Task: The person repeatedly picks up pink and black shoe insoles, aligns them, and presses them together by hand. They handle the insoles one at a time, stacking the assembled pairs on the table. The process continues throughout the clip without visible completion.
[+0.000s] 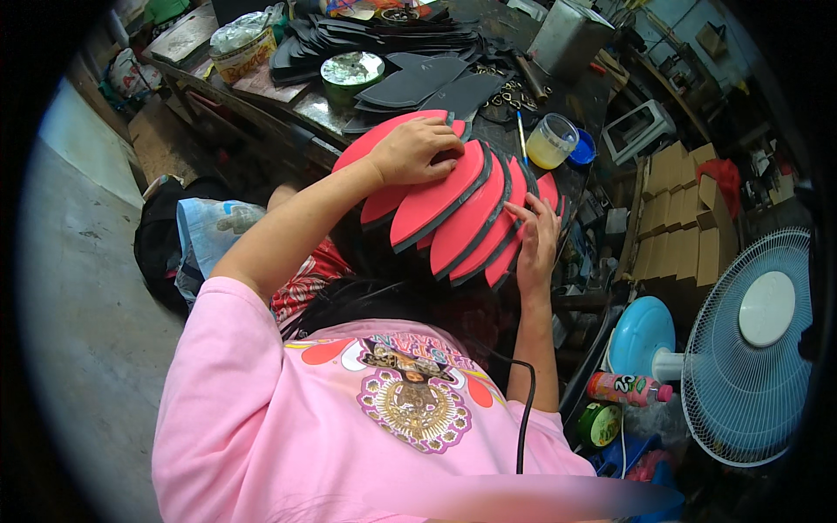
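Observation:
A fanned row of red-topped, black-edged sole-shaped pieces [436,202] lies across the near edge of the worktable, above my lap. My left hand [418,150] lies over the upper left of the row, its fingers curled round the edge of one piece. On the other side, my right hand [538,235] is held upright with its fingers apart. Its fingertips touch the ends of the rightmost pieces. The undersides of the pieces and what bears them from below are hidden.
Dark cut sheets [410,83], a green-rimmed tin [352,70] and a tub with plastic wrap [244,57] stand on the table [301,144]. A jar of yellowish liquid [551,142] sits beside a blue lid [582,148]. A fan [750,349] is at right, near cardboard boxes [676,218].

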The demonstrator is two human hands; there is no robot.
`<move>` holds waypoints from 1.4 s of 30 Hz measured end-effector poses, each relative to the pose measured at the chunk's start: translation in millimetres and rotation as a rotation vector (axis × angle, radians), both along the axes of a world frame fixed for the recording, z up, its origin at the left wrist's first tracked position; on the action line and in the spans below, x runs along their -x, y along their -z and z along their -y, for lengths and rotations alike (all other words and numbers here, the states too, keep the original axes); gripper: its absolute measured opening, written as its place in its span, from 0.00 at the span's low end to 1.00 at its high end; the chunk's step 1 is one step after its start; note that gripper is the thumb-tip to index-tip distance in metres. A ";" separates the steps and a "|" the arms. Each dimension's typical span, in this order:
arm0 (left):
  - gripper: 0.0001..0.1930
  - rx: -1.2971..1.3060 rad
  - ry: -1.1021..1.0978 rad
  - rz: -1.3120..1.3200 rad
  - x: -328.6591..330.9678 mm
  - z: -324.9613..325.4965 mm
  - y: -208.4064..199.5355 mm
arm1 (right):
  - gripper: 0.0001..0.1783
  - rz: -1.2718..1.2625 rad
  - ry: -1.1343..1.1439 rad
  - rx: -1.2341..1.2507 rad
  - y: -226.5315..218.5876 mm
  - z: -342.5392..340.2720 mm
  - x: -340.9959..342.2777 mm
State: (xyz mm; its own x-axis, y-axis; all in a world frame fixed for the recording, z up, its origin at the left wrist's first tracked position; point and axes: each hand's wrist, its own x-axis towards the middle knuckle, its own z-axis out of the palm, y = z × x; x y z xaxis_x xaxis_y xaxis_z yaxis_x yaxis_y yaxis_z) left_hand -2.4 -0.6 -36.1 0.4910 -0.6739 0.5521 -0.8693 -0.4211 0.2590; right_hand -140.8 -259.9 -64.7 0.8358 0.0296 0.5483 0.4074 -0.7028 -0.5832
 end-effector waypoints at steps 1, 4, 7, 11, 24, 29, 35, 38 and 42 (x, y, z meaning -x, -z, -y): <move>0.12 0.004 0.005 0.006 0.0 -0.3 -0.1 | 0.38 0.005 0.004 -0.005 -0.2 -0.2 0.0; 0.12 0.008 0.007 0.009 0.2 -0.4 0.3 | 0.37 0.005 0.013 -0.023 -0.5 -1.2 1.0; 0.12 0.007 0.011 0.001 -0.2 -0.1 0.7 | 0.37 -0.004 0.021 -0.023 -1.3 -1.8 1.6; 0.13 0.008 0.010 0.008 -0.9 -0.6 0.5 | 0.38 -0.003 0.015 -0.021 -1.9 -1.5 1.2; 0.13 0.016 0.010 -0.021 -1.6 -0.6 1.0 | 0.38 -0.009 0.021 -0.012 -0.6 -0.8 -0.6; 0.14 0.024 0.007 -0.034 -1.4 -1.0 0.6 | 0.38 0.002 0.043 -0.031 -1.5 -1.9 0.5; 0.13 0.036 0.019 -0.036 -1.8 -0.6 -1.4 | 0.38 0.015 0.093 0.041 -4.4 -5.6 1.5; 0.12 0.085 0.029 -0.023 -1.9 0.2 -0.9 | 0.38 0.033 0.109 0.057 -5.9 -6.9 2.1; 0.12 0.103 0.031 -0.052 -2.7 0.5 0.8 | 0.38 0.042 0.126 0.032 -6.9 -7.6 3.6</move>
